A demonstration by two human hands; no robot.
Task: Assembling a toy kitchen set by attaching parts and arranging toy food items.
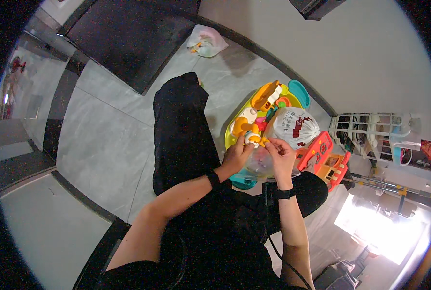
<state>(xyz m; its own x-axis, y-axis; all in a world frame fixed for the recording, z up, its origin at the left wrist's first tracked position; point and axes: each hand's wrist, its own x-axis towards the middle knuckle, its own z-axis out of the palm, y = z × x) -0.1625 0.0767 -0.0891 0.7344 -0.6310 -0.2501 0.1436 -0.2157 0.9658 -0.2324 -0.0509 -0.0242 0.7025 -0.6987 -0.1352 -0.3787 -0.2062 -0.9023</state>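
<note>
Between my hands is a small orange-and-white plastic toy, its exact kind too small to make out. My left hand grips it from the left with curled fingers. My right hand pinches an orange part on its right side. Both are held over the near end of a yellow-green toy tub. Inside the tub lie an orange boat-shaped toy piece, an orange-and-white toy and other small coloured pieces. Clear plastic lies just below my hands, partly hidden by them.
A tied white plastic bag rests against the tub's right side, beside a red toy panel. A teal piece stands at the far end. Beyond are a small white bag, a dark cabinet and a white wire rack.
</note>
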